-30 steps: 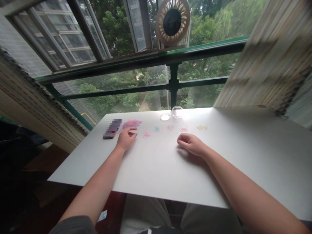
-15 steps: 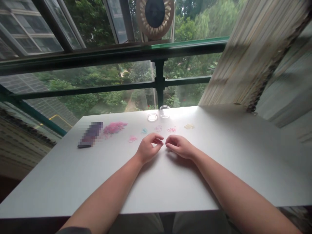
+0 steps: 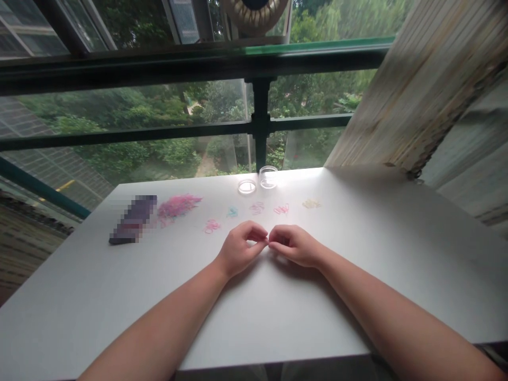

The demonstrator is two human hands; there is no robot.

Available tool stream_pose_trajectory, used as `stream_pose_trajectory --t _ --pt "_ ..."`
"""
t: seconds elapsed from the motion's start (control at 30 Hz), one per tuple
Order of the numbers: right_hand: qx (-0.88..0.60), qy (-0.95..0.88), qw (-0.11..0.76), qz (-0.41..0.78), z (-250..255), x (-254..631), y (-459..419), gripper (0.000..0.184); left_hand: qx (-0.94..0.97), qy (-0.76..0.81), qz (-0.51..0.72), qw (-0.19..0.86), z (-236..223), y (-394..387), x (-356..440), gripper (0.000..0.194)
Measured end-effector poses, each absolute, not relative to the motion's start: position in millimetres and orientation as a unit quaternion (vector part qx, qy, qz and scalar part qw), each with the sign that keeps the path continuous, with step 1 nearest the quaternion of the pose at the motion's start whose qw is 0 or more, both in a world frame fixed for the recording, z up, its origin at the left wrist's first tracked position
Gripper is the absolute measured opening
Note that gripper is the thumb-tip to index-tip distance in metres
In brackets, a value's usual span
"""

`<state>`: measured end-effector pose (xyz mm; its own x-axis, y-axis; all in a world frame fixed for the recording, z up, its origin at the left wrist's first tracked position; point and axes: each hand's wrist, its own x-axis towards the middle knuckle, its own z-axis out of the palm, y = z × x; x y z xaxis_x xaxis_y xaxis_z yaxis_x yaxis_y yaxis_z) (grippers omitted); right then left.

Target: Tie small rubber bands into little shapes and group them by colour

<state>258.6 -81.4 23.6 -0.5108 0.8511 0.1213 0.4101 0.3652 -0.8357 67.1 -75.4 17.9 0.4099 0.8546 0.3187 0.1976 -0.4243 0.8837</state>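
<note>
My left hand (image 3: 243, 248) and my right hand (image 3: 293, 245) meet fingertip to fingertip over the middle of the white table (image 3: 254, 317). Both are closed in a pinch; what lies between the fingertips is too small to make out. Just beyond them is a row of small piles of thin loops that look like rubber bands: a pink pile (image 3: 212, 226), a teal pile (image 3: 232, 211), a lilac pile (image 3: 256, 208), a rosy-red pile (image 3: 282, 209) and a pale yellow pile (image 3: 311, 203). A larger mixed heap (image 3: 178, 206), mostly pink, lies farther left.
A clear round container (image 3: 269, 178) stands at the table's far edge, with a clear round lid (image 3: 247, 187) beside it. A blurred-out phone (image 3: 134, 219) lies at the left. Behind are a dark green railing (image 3: 178, 64) and a curtain (image 3: 369, 100) on the right.
My left hand has come from beside the mixed heap rightward to my right hand, and their fingertips now touch. The camera view has turned and tilted down.
</note>
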Motion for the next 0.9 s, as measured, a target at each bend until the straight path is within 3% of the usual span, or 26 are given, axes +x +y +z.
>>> stream_pose_trajectory --t 0.43,0.9 --pt "-0.426 -0.786 0.274 0.356 26 259 -81 0.01 0.777 0.403 0.298 0.381 28 -79 66 0.015" --pt "-0.431 -0.787 0.267 0.353 26 260 -80 0.011 0.785 0.396 0.293 0.376 28 -79 65 0.014"
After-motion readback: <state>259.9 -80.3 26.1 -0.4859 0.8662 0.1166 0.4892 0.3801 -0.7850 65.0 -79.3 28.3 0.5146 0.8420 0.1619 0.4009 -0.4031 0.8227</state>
